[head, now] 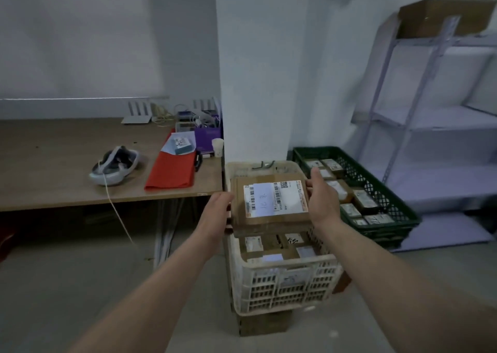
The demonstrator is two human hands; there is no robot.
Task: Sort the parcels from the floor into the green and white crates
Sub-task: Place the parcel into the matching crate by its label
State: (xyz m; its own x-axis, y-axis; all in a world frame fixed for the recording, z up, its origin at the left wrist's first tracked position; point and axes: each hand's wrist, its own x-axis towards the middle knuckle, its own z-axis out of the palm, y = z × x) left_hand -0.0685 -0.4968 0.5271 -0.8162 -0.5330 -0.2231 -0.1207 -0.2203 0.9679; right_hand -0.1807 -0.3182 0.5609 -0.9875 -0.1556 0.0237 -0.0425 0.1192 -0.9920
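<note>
A brown cardboard parcel (271,204) with a white shipping label hangs flat above the white crate (285,285). My left hand (215,210) grips its left edge and my right hand (321,194) grips its right edge. Several smaller labelled parcels lie inside the white crate beneath it. To the right, on the floor, the green crate (387,210) holds several small parcels too. The white crate stands on a dark box.
A wooden table (67,180) at the left carries a white headset (115,165), a red folder (172,169), a purple bag and a paper cup. A white pillar (255,83) rises behind the crates. Metal shelving (430,124) stands at the right.
</note>
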